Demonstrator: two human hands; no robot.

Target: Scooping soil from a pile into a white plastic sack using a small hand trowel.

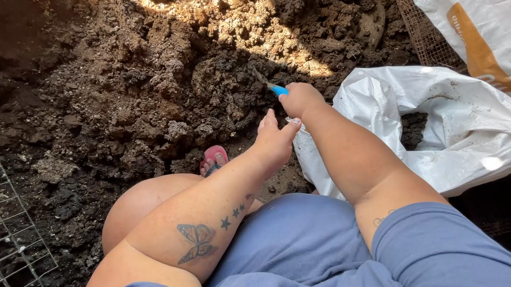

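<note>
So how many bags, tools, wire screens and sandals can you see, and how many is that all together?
White bags: 2, an open one by the right hand, another behind it
Blue-handled trowel: 1
Wire screens: 2, one at the left edge, one at the top right
Pink sandal: 1
Total: 6

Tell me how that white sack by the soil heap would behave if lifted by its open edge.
The white sack would probably be floppy: its woven fabric lies crumpled and folded. It likely sags rather than holds its shape, since dark soil shows inside the mouth. The left hand is at its edge, while the right hand grips a blue-handled trowel.
</note>
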